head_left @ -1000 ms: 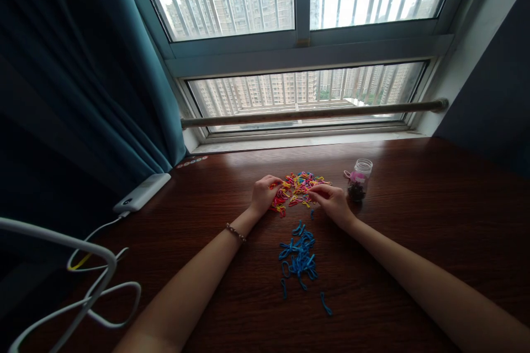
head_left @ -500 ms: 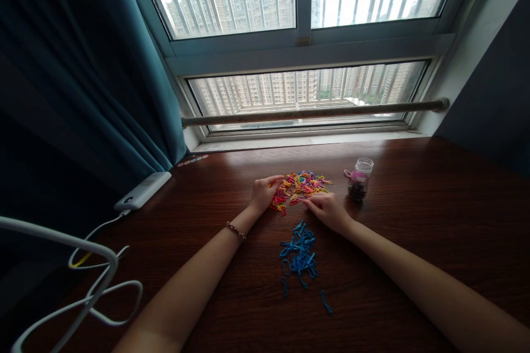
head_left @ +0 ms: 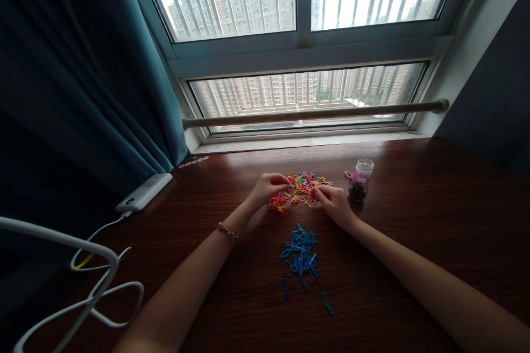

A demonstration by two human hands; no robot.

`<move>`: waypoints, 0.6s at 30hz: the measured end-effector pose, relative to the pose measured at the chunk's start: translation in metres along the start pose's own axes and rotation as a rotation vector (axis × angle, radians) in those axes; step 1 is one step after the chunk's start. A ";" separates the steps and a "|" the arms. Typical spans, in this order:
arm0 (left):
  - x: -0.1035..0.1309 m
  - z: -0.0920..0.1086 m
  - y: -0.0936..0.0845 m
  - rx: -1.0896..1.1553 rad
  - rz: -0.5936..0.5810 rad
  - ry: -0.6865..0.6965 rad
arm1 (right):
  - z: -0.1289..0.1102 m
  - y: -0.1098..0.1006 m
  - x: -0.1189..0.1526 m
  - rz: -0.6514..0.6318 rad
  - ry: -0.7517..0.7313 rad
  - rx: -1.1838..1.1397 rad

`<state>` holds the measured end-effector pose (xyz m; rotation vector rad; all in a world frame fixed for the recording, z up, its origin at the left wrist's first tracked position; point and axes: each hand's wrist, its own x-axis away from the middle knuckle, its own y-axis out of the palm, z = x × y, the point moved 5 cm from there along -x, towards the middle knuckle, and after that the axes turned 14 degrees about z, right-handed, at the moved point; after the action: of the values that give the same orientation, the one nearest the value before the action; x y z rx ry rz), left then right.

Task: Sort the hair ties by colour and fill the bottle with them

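Multicoloured bands [head_left: 305,183] lie heaped on the surface [head_left: 232,287], beyond the blue bands [head_left: 301,253]. Left hand [head_left: 267,188] and right hand [head_left: 332,201] flank them, palms down, fingertips nearly pinched at the heap; whether either grips a band is unclear.

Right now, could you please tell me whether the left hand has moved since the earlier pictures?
Yes, the left hand has shifted rightward, nearer the jar.

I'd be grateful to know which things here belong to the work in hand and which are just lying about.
In use:
- Mixed-colour bands, at the left hand and right hand
- Blue bands, probably, grouped separately

Lying about:
- White device
- White cables
- Clear jar, apparently; its role is unclear
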<state>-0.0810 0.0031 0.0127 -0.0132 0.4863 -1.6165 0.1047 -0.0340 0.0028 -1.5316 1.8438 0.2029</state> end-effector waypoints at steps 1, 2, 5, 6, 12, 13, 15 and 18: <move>0.004 0.008 0.007 -0.009 -0.150 -0.009 | 0.002 -0.001 -0.004 0.025 -0.038 0.052; 0.010 0.015 0.014 -0.029 -0.297 -0.015 | 0.003 -0.001 -0.007 0.036 -0.070 0.092; 0.036 0.030 0.034 -0.078 -0.701 -0.069 | 0.010 0.008 -0.016 0.005 -0.133 0.172; 0.045 0.033 0.040 -0.082 -0.809 -0.095 | 0.014 0.013 -0.019 -0.010 -0.141 0.196; 0.049 0.029 0.047 -0.108 -0.872 -0.104 | 0.027 0.034 -0.027 -0.011 -0.217 0.240; 0.039 0.024 0.042 -0.144 -0.732 -0.042 | 0.028 0.036 -0.027 -0.013 -0.241 0.232; 0.016 0.014 0.024 -0.263 -0.349 0.132 | 0.029 0.039 -0.026 -0.039 -0.282 0.214; -0.002 -0.003 0.000 -0.489 0.100 0.395 | 0.032 0.042 -0.024 -0.093 -0.315 0.205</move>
<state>-0.0821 0.0065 0.0104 -0.0359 1.1615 -1.3702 0.0806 0.0140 -0.0191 -1.3541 1.4947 0.1926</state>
